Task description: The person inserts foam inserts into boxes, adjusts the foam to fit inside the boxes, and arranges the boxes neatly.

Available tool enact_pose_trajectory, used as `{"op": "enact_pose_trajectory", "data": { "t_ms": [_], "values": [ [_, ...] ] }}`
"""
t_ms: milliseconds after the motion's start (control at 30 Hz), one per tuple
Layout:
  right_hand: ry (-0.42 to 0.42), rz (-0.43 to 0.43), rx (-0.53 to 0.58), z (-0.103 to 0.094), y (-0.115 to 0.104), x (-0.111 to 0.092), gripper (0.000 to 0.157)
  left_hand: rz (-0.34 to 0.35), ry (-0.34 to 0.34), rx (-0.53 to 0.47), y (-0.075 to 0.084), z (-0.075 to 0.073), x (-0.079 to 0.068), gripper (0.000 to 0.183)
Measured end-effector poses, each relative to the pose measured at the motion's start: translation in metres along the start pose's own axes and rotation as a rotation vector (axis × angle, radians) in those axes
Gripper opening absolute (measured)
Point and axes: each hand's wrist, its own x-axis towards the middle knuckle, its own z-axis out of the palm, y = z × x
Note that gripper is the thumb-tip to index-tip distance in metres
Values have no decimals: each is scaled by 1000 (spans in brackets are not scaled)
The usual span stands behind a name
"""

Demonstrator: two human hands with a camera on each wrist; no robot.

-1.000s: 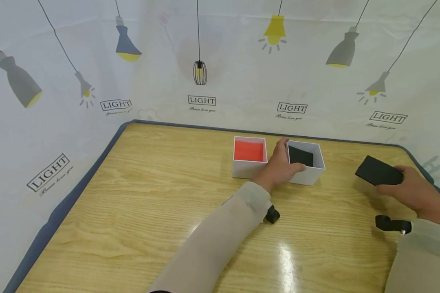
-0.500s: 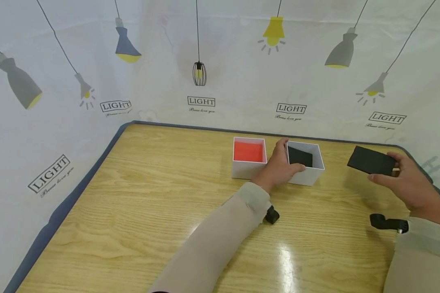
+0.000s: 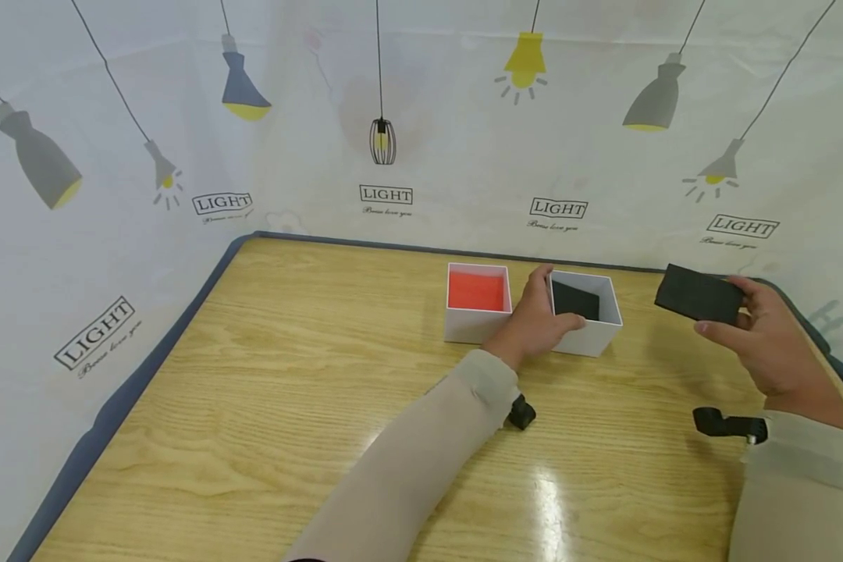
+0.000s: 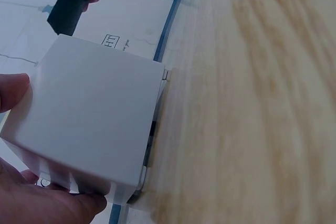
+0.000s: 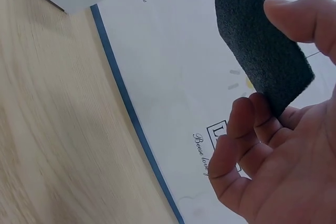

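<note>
A dark, rough-textured scouring pad (image 3: 701,295) is pinched in my right hand (image 3: 776,343), raised above the table at the right. The right wrist view shows the pad (image 5: 262,45) between thumb and fingers. My left hand (image 3: 534,316) grips the left side of a white open-topped box (image 3: 590,339), thumb over its front rim. Inside that box lies another dark pad (image 3: 578,300). In the left wrist view the box's wall (image 4: 89,108) hides its contents.
Left of the gripped box stands a second white box (image 3: 471,325) with a red piece (image 3: 476,290) in it. Both stand on a wooden table (image 3: 253,390). Behind the table hangs a white sheet (image 3: 449,94) printed with lamps.
My right hand has lifted the scouring pad up and moved it left, toward the boxes and the table's back edge. The left hand and both boxes have stayed put.
</note>
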Motion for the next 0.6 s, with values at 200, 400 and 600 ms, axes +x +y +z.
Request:
{"op": "enact_pose_trajectory", "data": {
  "t_ms": [200, 400, 600],
  "values": [
    [-25, -12, 178, 4, -4, 1, 90, 13, -4, -11, -1, 0, 0, 94],
    [-38, -25, 212, 11, -8, 3, 92, 11, -7, -15, -2, 0, 1, 94],
    [-40, -24, 171, 19, -15, 4, 91, 12, -7, -18, -2, 0, 1, 95]
  ]
}}
